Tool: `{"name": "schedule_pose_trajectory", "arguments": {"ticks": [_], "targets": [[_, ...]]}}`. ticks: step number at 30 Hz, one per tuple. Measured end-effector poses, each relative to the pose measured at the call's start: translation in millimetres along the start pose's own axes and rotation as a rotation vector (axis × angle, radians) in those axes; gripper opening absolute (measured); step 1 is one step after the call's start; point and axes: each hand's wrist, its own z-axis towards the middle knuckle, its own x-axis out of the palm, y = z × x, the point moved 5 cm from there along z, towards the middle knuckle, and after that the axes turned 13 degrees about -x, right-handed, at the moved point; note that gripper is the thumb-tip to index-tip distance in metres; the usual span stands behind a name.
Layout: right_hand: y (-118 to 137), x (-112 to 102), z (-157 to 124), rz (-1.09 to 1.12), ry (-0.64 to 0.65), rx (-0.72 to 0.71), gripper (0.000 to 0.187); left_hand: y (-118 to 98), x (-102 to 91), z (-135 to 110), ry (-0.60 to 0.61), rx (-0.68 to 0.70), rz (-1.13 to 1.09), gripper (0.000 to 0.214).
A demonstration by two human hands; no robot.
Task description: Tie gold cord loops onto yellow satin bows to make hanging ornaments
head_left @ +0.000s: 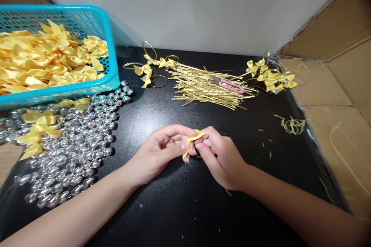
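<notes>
Near the middle of the black table, a yellow ribbon bow [194,137] is pinched between both hands. My left hand [168,144] has its thumb and fingers closed on the bow's left side. On the other side, my right hand [218,154] is closed, fingertips at the bow's right end. A bit of thin gold loop shows just under the right fingertips; the rest of it is hidden by the fingers. Beyond the hands lies a pile of gold twist ties [208,88], with small pink-handled thread snips [232,85] on top.
At left, a turquoise basket [111,46] holds many yellow bows. Silver beads [72,154] spread in front of it, several bows [40,127] among them. Bows with gold loops lie at the back [147,70] and right [272,77]. Tangled thread scraps [293,125] sit near the right edge.
</notes>
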Motion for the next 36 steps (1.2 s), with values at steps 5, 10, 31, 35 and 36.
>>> {"name": "schedule_pose_trajectory", "arguments": {"ticks": [5, 10, 31, 35, 36], "targets": [[-0.4, 0.8, -0.1, 0.040, -0.011, -0.028, 0.007, 0.3, 0.2, -0.4, 0.023, -0.006, 0.015, 0.012], [-1.3, 0.8, -0.7, -0.010, -0.012, -0.005, 0.008, 0.8, 0.6, -0.5, 0.057, -0.014, 0.013, 0.011], [4.6, -0.6, 1.7, -0.011, -0.010, -0.082, 0.011, 1.8, 2.1, 0.4, 0.070, -0.014, 0.043, 0.010], [5.3, 0.2, 2.4, 0.001, -0.016, -0.084, 0.011, 2.3, 0.8, 0.3, 0.065, -0.002, 0.049, 0.010], [5.1, 0.5, 2.6, 0.005, -0.017, -0.084, 0.011, 2.8, 0.4, 0.4, 0.065, -0.001, 0.047, 0.010]]}}
